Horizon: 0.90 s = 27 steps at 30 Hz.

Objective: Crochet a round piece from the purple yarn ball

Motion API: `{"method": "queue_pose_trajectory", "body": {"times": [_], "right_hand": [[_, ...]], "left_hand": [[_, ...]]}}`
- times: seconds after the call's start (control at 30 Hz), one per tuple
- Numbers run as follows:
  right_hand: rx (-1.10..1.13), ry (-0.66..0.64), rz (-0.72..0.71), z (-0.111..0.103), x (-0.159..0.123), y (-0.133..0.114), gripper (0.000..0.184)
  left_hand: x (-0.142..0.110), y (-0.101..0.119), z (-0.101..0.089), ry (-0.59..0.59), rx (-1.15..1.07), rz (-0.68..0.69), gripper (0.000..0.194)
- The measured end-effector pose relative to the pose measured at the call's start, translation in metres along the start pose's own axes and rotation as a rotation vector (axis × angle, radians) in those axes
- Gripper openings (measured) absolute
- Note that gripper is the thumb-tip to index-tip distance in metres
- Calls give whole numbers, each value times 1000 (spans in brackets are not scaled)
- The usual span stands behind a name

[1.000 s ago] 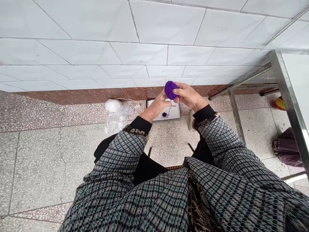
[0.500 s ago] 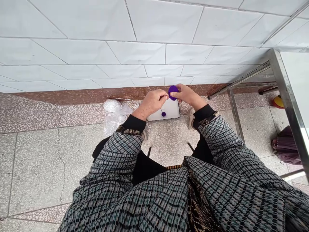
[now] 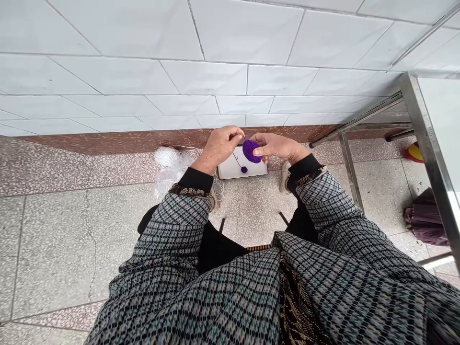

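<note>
A purple ball of yarn (image 3: pixel 251 151) is held in my right hand (image 3: pixel 276 146), its thumb pressed on the near side and the fingers behind. My left hand (image 3: pixel 223 146) is just to the left, pinching a purple strand of yarn (image 3: pixel 245 138) that runs to the ball. Below the hands a white tray with a dark rim (image 3: pixel 226 171) lies on the floor. In it is a small dark purple ball (image 3: pixel 244 169), from which a thin strand runs up toward my left hand.
White yarn (image 3: pixel 166 156) and clear plastic wrapping (image 3: pixel 168 178) lie on the floor at the left, by the tiled wall (image 3: pixel 212 76). A metal table frame (image 3: pixel 350 167) stands on the right. Beyond it are a yellow and red object (image 3: pixel 415 152) and dark purple cloth (image 3: pixel 429 218).
The purple ball has come down and slightly left in my right hand, and looks turned. My left hand has shifted a little left and up, with the strand now visible between the hands.
</note>
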State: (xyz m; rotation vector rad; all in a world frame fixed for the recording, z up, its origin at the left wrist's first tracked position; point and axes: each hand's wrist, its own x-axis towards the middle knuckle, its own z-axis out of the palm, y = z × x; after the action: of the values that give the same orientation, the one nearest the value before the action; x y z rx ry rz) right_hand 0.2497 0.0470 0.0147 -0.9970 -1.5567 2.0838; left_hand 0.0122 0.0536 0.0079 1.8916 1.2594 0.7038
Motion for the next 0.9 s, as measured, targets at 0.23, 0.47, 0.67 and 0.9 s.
{"method": "queue_pose_trajectory", "body": {"times": [0.23,0.47,0.67,0.9], "right_hand": [[84,207,-100,12,-9,-19,69],[44,563,-100,8,-1,-11,62],[-203,659,45,8,4,-3,44],[-150,153,160,12,-10,-20,25]], "left_hand": [[3,-2,15,-25,-75,-63,18],[-8,11,35,-211,-18,49,22],[-10,11,19,-201,2,128,21],[-4,9,-7,-28,21,117,17]]}}
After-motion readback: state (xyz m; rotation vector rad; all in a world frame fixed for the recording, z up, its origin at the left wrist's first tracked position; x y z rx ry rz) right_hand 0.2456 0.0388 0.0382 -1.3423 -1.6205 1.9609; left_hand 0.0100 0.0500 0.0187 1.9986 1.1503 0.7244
